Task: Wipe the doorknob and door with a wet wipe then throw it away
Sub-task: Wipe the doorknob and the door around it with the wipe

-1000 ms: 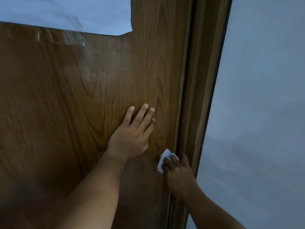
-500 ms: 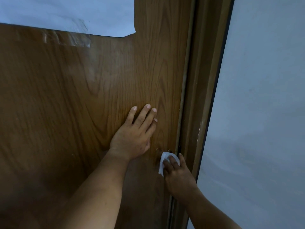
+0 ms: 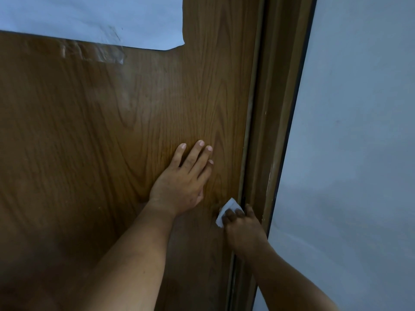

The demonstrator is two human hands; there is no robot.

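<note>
A brown wood-grain door (image 3: 125, 135) fills the left and middle of the head view. My left hand (image 3: 183, 182) lies flat on it, palm down, fingers together and pointing up. Just below and to the right, my right hand (image 3: 243, 230) presses a white wet wipe (image 3: 226, 209) against the door close to its right edge. The fingers cover most of the wipe. The doorknob is hidden under the wipe and hand.
The brown door frame (image 3: 271, 122) runs down beside the door's right edge. A pale wall (image 3: 357, 140) lies right of it. A white paper sheet (image 3: 94, 19) with clear tape (image 3: 94, 52) under it is stuck on the door's upper left.
My right hand with the wipe has slid slightly down and right along the door edge, then stayed near the same spot. My left hand has stayed flat on the door.
</note>
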